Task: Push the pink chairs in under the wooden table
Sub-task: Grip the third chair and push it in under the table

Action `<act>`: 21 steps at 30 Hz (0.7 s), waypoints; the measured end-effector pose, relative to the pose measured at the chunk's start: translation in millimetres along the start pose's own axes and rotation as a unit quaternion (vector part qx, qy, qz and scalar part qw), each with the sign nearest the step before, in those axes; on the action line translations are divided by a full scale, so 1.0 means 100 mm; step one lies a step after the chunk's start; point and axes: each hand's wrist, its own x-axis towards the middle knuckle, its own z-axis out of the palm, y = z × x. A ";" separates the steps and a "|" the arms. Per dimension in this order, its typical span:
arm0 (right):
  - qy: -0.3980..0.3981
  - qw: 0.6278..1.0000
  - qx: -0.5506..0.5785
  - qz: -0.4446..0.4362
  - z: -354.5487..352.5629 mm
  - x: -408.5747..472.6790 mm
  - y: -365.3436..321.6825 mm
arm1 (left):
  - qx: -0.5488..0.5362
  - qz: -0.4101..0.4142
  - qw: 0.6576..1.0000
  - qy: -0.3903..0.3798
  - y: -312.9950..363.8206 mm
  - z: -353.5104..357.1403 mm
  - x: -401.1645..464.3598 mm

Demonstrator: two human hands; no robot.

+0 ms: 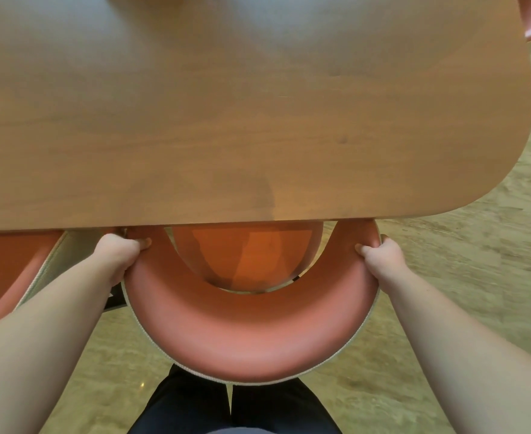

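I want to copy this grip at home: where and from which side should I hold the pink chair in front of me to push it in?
Grip the pink chair by the two ends of its curved backrest, coming from behind it. The left hand and right hand already hold there, one at each end. The horseshoe shape gives matching holds, so the push should run straight toward the wooden table.

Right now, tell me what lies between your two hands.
Head view: the pink chair's curved backrest spans from left hand to right hand, its seat showing inside the curve.
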 end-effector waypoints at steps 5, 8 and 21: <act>0.012 0.999 -0.030 -0.004 0.02 0.04 -0.01 | -0.026 -0.008 1.000 0.012 0.04 0.03 -0.04; 0.013 0.999 -0.045 0.004 0.03 0.07 -0.01 | -0.033 -0.014 0.999 0.004 0.05 0.01 -0.03; 0.048 0.993 -0.018 -0.105 0.12 -1.10 -0.17 | -0.076 0.096 0.992 -0.044 -0.20 -0.50 -0.91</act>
